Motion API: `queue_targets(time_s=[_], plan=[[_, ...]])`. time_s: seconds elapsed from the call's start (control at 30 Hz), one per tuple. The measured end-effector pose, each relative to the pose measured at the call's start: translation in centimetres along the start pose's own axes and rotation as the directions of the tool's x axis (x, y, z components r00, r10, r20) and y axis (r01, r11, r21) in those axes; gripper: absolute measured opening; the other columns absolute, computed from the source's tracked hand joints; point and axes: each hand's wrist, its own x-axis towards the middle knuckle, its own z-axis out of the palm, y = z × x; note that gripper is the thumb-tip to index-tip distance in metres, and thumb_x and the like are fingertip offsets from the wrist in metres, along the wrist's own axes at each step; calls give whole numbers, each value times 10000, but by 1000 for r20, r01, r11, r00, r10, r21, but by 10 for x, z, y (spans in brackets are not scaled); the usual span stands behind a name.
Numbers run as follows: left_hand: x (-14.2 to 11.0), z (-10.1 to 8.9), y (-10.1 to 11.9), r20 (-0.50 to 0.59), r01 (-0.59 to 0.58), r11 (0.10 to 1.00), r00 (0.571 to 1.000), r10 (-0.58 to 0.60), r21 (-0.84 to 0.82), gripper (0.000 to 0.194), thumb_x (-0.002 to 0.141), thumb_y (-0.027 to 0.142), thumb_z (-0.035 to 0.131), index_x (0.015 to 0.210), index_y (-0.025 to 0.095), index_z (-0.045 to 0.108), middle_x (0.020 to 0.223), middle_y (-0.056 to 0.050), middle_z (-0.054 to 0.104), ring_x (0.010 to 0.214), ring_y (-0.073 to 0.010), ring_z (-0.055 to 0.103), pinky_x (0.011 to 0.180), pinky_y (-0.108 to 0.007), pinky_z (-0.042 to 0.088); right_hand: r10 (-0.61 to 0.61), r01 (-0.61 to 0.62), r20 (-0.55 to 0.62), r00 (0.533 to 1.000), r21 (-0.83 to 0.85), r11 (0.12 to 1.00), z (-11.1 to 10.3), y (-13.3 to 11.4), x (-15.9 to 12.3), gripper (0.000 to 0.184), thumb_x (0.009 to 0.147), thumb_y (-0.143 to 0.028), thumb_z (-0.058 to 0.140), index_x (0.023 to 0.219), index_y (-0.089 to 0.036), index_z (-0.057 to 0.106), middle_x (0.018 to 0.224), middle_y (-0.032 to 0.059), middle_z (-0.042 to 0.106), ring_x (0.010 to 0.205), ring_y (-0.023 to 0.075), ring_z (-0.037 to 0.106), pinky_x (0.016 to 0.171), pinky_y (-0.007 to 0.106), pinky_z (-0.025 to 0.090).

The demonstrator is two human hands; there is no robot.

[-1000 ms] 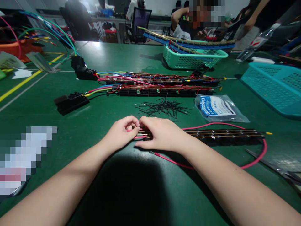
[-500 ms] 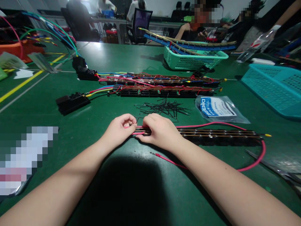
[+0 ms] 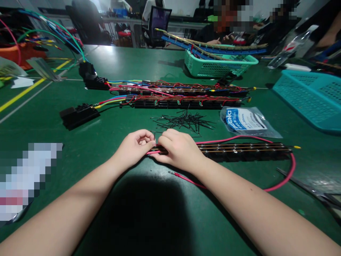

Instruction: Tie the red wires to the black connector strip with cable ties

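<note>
Shifted slightly left: black strip (image 3: 247,152), on green bench (image 3: 128,213), nearer than loose black ties (image 3: 188,121). Right hand (image 3: 179,147): clamped around strip near its left end. Left hand (image 3: 134,147): curled just beside, at red wire (image 3: 153,153); cannot tell whether closed on anything.

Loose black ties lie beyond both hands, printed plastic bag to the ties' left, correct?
Wrong side: the head view shows the printed plastic bag right of the loose black ties, which do lie beyond the left hand and right hand.
</note>
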Motion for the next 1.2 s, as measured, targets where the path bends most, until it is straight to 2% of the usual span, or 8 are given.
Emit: queue_targets(time_s=[0.13,0.27,0.5,0.67,1.0,1.2], plan=[[1,-1,0,-14,14,1000,1000,-14,6,202,698,321,664,788,155,592,673,20,567,586,-103,507,569,-232,391,-2,-9,96,995,119,993,-9,5,3,323,823,-473,631,872,-156,590,879,71,620,817,186,516,669,289,366],[1,0,0,-22,25,1000,999,-24,9,202,693,320,666,778,152,592,669,19,567,585,-104,504,566,-231,380,-6,-39,172,985,258,965,-14,9,5,305,813,-435,658,909,-154,586,908,68,600,836,178,518,695,274,390],[-1,0,0,-22,39,999,999,-39,-3,176,707,299,660,773,155,584,675,23,569,604,-104,509,597,-233,390,18,-59,122,992,346,936,-6,7,5,204,845,-348,616,852,-151,567,869,62,567,831,173,487,709,269,387],[-1,-1,-1,-42,-2,999,999,1,-41,157,722,283,664,783,159,592,707,27,568,660,-108,525,653,-232,410,37,-72,97,995,390,918,-4,8,5,207,828,-346,628,807,-156,547,828,49,550,814,170,478,695,265,372],[1,-2,-1,-23,-18,997,1000,16,-76,141,736,277,678,771,165,600,745,24,583,696,-113,535,684,-233,421,77,-109,89,993,439,892,-4,9,6,250,794,-364,666,767,-153,535,793,34,522,781,157,468,670,255,354],[1,-1,-1,-35,-3,995,999,0,-100,129,728,266,671,771,170,595,714,31,563,665,-111,520,651,-233,413,40,-88,112,993,463,882,-7,9,6,184,827,-326,616,820,-147,573,817,43,513,808,166,473,697,263,376]])
